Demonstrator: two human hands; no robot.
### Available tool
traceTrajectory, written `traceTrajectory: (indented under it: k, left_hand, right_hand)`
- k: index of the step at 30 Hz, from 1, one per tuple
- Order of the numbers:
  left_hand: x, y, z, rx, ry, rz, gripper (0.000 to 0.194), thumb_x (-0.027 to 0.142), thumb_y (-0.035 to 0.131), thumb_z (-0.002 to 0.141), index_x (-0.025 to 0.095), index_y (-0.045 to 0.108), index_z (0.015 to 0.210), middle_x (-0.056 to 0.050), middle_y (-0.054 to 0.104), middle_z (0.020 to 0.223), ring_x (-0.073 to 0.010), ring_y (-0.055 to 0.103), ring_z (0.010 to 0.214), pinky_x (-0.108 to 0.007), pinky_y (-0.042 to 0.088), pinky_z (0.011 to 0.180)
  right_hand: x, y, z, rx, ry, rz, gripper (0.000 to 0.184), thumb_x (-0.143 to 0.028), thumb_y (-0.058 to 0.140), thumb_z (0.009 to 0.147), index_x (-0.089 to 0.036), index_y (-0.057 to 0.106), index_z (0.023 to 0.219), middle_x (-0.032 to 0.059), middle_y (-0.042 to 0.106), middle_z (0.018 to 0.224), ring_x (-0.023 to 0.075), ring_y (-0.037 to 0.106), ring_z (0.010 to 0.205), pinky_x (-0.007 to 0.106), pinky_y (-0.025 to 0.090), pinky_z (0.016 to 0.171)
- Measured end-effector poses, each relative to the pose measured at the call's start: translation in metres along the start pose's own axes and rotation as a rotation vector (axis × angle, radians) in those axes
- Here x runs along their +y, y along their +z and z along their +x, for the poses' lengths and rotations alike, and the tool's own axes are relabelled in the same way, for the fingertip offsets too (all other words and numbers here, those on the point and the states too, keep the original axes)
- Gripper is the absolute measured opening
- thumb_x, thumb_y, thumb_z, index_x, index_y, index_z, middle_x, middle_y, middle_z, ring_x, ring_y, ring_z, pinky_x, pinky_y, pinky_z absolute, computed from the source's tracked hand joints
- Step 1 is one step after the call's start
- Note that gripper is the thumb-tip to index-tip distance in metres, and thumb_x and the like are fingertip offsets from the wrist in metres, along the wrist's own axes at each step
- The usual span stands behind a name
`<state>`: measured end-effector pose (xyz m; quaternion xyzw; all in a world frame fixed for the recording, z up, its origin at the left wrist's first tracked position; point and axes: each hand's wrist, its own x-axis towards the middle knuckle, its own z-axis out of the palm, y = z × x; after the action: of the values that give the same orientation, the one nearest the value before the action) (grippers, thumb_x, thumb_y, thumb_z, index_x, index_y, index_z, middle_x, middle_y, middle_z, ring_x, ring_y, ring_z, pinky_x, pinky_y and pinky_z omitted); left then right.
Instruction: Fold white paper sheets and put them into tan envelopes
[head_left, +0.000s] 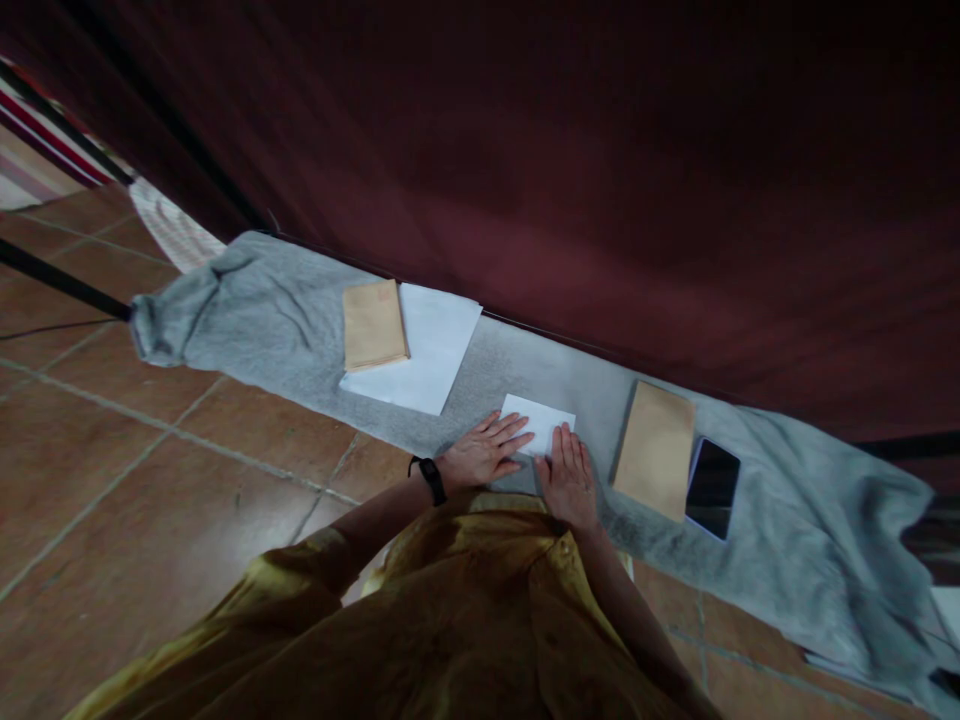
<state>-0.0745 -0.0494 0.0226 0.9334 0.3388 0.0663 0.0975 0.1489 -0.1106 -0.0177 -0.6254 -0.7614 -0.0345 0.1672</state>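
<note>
Head view: left hand [484,453] and right hand [568,483] touch small white paper [541,420].

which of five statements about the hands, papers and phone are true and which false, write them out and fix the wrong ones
1. The left hand and the right hand both touch the small white paper. True.
2. The black wristband is on the right arm. False: the black wristband is on the left.
3. The phone lies beside a flat brown paper item. True.
4. The large white sheet covers the brown stack. False: the brown stack lies partly over the large white sheet.
5. The grey cloth is under the phone. True.
</note>
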Motion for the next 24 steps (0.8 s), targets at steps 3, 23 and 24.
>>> traceTrajectory:
  k: [3, 23, 24]
  left_hand:
    - [0.001, 0.007, 0.0, 0.046, -0.057, 0.023, 0.051, 0.042, 0.045, 0.105, 0.02, 0.047, 0.151, -0.01, 0.04, 0.163, -0.0213, 0.033, 0.153, -0.041, 0.023, 0.127]
    - [-0.008, -0.018, 0.012, 0.165, -0.059, -0.05, 0.024, 0.019, 0.049, 0.1, 0.019, 0.07, 0.112, -0.009, 0.075, 0.116, -0.0226, 0.068, 0.11, -0.041, 0.049, 0.105]
    - [-0.009, -0.023, 0.012, 0.222, -0.09, -0.137, 0.021, 0.023, 0.05, 0.101, 0.02, 0.071, 0.106, -0.008, 0.076, 0.109, -0.0223, 0.069, 0.104, -0.04, 0.049, 0.103]
  right_hand:
    - [0.0, 0.0, 0.0, -0.004, 0.013, -0.004, 0.067, -0.045, 0.031, 0.108, -0.003, 0.027, 0.16, 0.0231, 0.038, 0.162, 0.0305, 0.037, 0.149, 0.049, 0.032, 0.121]
    - [0.017, -0.014, 0.009, -0.02, 0.043, 0.328, 0.055, -0.038, 0.05, 0.099, -0.011, 0.05, 0.148, 0.017, 0.053, 0.152, 0.0293, 0.048, 0.141, 0.049, 0.04, 0.118]
    - [0.02, -0.017, 0.012, -0.012, 0.059, 0.395, 0.05, -0.036, 0.049, 0.099, -0.013, 0.056, 0.143, 0.0157, 0.059, 0.146, 0.0279, 0.054, 0.136, 0.047, 0.043, 0.115]
